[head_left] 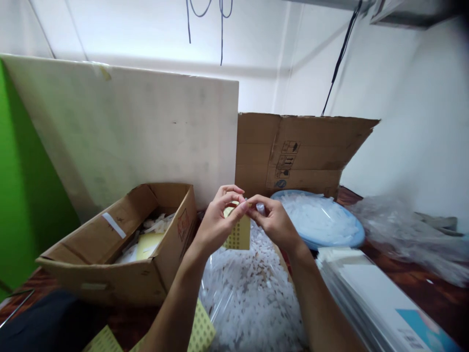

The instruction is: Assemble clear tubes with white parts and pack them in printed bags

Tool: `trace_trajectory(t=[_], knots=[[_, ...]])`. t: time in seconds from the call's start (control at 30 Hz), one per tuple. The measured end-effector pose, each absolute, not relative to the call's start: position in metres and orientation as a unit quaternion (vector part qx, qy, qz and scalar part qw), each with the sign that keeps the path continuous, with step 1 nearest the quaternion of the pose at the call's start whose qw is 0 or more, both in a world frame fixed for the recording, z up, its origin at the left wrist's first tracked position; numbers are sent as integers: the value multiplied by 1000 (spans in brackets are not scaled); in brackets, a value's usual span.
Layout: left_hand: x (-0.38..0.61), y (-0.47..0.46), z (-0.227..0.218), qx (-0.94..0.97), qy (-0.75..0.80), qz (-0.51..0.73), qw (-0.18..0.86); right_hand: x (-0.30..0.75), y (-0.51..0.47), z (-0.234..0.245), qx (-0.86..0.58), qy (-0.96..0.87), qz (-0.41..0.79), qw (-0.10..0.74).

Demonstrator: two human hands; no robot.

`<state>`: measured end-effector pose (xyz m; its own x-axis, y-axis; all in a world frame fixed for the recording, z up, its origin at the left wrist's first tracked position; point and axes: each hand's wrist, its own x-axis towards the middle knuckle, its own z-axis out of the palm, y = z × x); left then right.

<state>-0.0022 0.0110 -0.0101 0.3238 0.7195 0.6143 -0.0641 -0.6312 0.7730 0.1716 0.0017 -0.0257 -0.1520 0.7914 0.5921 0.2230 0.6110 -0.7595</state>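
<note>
Sheet of flat yellow material with dark round dots (241,238) hangs roughly upright at left hand (219,220), top hidden behind fingers. Left hand nearer, seemingly pinching it; long axis uncertain. Right hand (275,221) curled round small translucent white cylinder (260,208), just right of sheet; thumb and forefinger drawn together, tips meeting left fingertips. Anything between tips too small to tell. Below: clear plastic bag of small white pieces (234,293).
</note>
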Motion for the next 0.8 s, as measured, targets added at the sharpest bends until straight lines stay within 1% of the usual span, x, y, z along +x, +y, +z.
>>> trace_trajectory(t=[0.17, 0.4, 0.8], knots=[[2, 6, -7, 752, 244, 525, 314, 167, 1, -26, -347, -735, 200, 547], [3, 9, -10, 764, 258, 516, 289, 166, 2, -28, -365, -754, 129, 530], [5, 11, -13, 756, 255, 526, 296, 167, 1, -30, -369, -747, 156, 531]])
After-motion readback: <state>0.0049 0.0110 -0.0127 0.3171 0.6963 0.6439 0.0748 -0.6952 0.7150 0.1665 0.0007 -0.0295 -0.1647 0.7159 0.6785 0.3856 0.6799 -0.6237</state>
